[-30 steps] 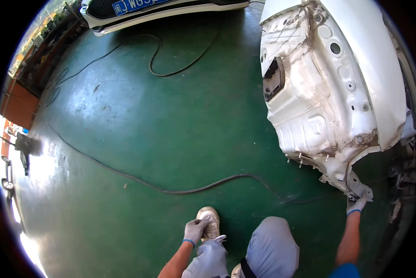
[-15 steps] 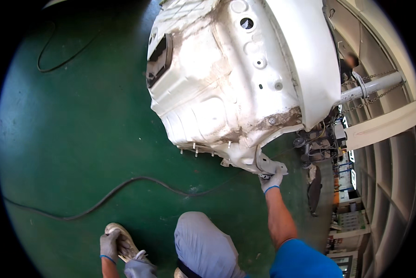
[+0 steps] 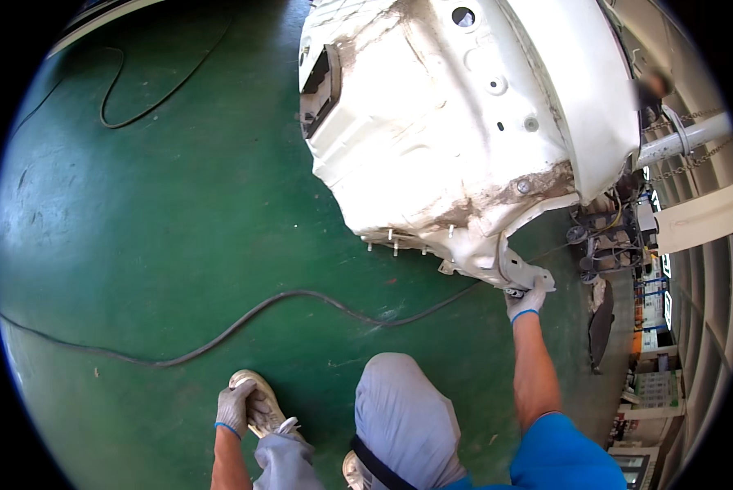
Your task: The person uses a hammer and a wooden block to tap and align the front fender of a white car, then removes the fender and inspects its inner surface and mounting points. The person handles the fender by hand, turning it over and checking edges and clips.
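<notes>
A large white car body section, dirty along its seams, fills the upper middle. Threaded studs stick out of its near lower edge. My right hand, in a pale glove with a blue cuff, is closed round the tip of a metal rail projecting from that edge. Low on the left, my gloved left hand is against or just above my pale shoe. Its fingers are curled, and what they hold, if anything, cannot be made out. My bent knee in grey trousers lies between both arms.
A dark hose snakes across the green floor, with another cable farther off. To the right stand wheeled equipment, a grey pole with chains and a blurred person.
The view has shifted, so everything sits farther right in the picture. My right hand stays on the rail and my left stays by the shoe.
</notes>
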Motion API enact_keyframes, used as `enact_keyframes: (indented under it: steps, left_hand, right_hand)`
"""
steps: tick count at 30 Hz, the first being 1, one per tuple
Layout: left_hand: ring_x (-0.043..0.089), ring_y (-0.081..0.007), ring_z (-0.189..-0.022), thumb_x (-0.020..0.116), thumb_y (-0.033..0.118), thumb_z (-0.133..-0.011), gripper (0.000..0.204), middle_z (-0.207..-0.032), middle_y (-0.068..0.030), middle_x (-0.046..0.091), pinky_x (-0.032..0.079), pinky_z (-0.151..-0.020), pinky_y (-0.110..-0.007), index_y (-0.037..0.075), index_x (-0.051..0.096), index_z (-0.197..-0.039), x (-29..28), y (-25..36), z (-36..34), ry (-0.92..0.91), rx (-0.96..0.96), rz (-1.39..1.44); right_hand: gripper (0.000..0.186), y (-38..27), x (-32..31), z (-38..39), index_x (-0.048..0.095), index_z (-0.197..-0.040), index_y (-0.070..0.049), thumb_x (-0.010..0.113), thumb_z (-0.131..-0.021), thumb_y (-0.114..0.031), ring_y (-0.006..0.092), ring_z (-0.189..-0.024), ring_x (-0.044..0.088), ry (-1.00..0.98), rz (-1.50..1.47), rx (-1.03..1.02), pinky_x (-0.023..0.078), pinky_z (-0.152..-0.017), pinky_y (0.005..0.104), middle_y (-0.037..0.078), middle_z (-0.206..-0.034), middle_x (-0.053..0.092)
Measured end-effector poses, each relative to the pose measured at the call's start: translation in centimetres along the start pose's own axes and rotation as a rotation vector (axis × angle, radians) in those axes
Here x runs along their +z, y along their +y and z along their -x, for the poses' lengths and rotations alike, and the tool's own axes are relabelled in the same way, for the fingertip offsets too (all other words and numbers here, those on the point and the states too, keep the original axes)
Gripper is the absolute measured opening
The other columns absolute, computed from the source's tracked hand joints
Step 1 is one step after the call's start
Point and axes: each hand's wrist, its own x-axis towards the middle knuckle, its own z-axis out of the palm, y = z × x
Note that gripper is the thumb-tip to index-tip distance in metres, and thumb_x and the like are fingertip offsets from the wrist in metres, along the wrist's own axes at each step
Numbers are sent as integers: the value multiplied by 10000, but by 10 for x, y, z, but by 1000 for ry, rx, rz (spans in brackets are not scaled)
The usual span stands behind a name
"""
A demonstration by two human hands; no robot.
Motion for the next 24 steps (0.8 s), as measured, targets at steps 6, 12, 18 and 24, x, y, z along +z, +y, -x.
enact_keyframes:
  steps: [6,12,18,24]
  left_hand:
    - [566,-239,-352,608,304,-926,379,-630,-186,692,426,-326,-304,-25,673,-749,-3,1,3,5,-9,-44]
    - [540,-231,-335,611,327,-925,379,-627,-186,690,401,-322,-306,-11,667,-762,-3,-1,0,24,-14,-72]
    - [533,-227,-329,621,385,-942,430,-610,-180,679,386,-311,-303,-3,660,-759,-6,-8,-7,32,-6,-60]
    - [523,-223,-325,608,404,-946,449,-605,-178,676,390,-314,-298,5,659,-747,0,-6,-5,58,5,-113]
  right_hand:
    - [521,3,2,0,509,-1384,-144,521,-968,-458,294,-1197,567,-16,-43,12,499,-967,493,101,-1338,570]
    - [506,2,9,6,518,-1371,-128,516,-976,-444,276,-1134,602,-17,-56,-4,534,-896,457,90,-1282,607]
    - [499,4,7,6,525,-1362,-130,495,-983,-454,279,-1152,597,16,-21,-4,534,-904,471,88,-1302,602]
    - [536,3,4,4,517,-1370,-132,538,-963,-480,278,-1126,603,51,-53,1,531,-886,463,94,-1285,607]
